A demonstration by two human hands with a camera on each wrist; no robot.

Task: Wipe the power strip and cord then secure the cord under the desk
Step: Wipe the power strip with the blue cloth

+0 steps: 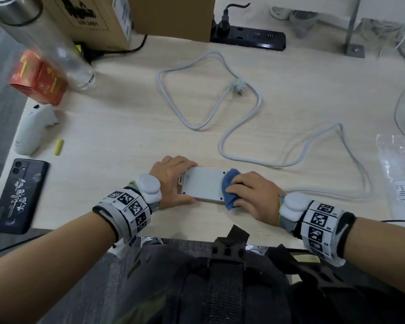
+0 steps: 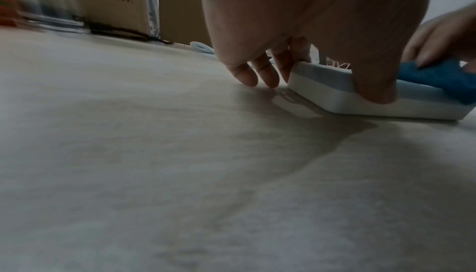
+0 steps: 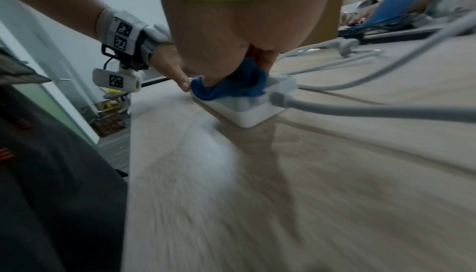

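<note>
Power strip (image 1: 202, 184) clasped by left hand (image 1: 171, 181), right hand (image 1: 253, 195) (clutching blue cloth (image 1: 229, 192)) atop.

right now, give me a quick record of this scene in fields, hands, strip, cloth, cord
left hand: left hand holds the left end of the white power strip, thumb on the near edge, fingers on the far edge
right hand: right hand presses a blue cloth onto the strip's right end
strip: flat on the desk, plain back face up
cord: grey cord leaves the right end and lies in loose loops on the desk, plug unplugged
task state: wiping the strip; cord not yet secured
</note>
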